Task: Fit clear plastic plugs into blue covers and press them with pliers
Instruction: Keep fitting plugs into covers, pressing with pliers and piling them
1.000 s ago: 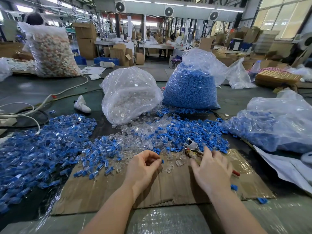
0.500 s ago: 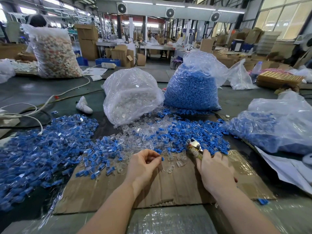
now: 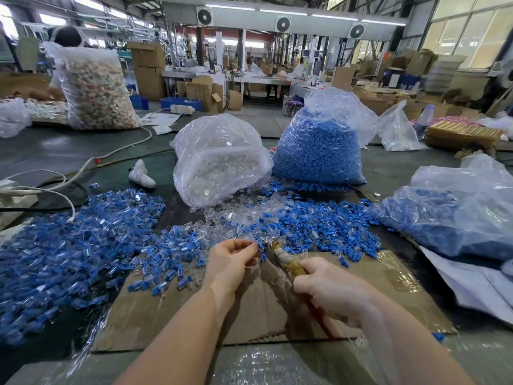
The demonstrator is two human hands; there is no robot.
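Pressing station: blue cover presented to pliers.

Left hand (image 3: pixel 230 262) pinches a blue cover (image 3: pixel 260 246) at its fingertips, just beside the pliers (image 3: pixel 280 257); whether a clear plug sits in it cannot be told. Right hand (image 3: pixel 330 290) is wrapped around the pliers' handles above the cardboard sheet (image 3: pixel 388 287) on the desk. Judged light, rigid, slippery, easily dropped: hold the cover by its sides, leaving the ends free for the jaws.

My left hand (image 3: pixel 233 262) pinches a small blue cover (image 3: pixel 259 246) at its fingertips, right at the nose of the pliers (image 3: pixel 280 255) my right hand (image 3: pixel 330 287) holds in its grip. Both work over a cardboard sheet (image 3: pixel 388 287) on the surface, beside loose blue covers (image 3: pixel 319 229) and clear plugs (image 3: pixel 236 215).
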